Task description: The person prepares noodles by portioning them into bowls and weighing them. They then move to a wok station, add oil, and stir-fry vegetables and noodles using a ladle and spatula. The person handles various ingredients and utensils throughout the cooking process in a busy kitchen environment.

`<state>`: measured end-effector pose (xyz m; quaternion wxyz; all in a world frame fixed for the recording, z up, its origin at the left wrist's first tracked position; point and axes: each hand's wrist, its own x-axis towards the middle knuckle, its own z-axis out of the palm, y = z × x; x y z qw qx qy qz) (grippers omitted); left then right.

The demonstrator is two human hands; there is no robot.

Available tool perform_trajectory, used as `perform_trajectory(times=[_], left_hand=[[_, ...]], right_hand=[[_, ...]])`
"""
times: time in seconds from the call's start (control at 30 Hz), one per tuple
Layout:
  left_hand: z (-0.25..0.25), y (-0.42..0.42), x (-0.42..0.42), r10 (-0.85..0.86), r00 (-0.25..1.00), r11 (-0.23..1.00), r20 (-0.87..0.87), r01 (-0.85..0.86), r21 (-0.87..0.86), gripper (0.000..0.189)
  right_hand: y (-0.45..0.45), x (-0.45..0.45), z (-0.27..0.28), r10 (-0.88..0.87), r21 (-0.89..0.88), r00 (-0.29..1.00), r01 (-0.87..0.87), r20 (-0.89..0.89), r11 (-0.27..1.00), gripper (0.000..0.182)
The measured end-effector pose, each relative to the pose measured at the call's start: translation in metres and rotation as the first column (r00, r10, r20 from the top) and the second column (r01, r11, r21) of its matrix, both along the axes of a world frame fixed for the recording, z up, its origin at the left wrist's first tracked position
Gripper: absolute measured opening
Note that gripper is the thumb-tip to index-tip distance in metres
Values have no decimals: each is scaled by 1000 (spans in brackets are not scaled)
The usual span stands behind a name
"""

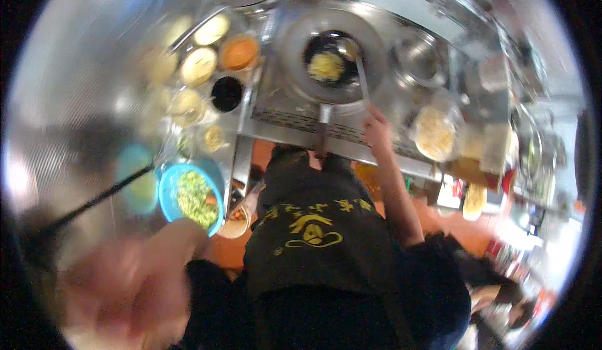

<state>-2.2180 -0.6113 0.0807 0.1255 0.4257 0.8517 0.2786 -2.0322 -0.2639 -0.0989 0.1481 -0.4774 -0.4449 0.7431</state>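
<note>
A wok (291,67) sits on the steel stove, with yellow food (325,67) and dark contents in its bottom. My right hand (377,129) grips the handle of a ladle (361,75), whose bowl rests inside the wok beside the food. The wok's own handle (322,133) points toward me, and no hand is on it. At the lower left, my left hand (131,279) is raised close to the camera and strongly blurred, so its grip is unclear. Beyond it in the picture is a blue basin (162,194) holding chopped pale green vegetable.
Left of the wok stand several containers, among them an orange one (240,52) and one with black contents (227,93). A long dark rod (99,199) crosses the left side. Right of the wok are a steel pot (420,58) and a bowl of pale food (435,131). Another person (489,293) shows at lower right.
</note>
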Motion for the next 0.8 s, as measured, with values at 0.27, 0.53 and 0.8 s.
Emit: perform_trajectory(times=[0.27, 0.53, 0.8], left_hand=[[-144, -13, 52, 81, 996, 974, 23, -75, -214, 67], [-149, -130, 56, 700, 589, 657, 403, -753, -40, 45], [-255, -347, 26, 956, 290, 238, -35, -843, -482, 121]], right_hand=[[-5, 31, -25, 111, 189, 993, -118, 46, 975, 51], [-6, 14, -1, 117, 84, 986, -128, 120, 988, 55], [-12, 9, -3, 86, 82, 982, -101, 171, 992, 52]])
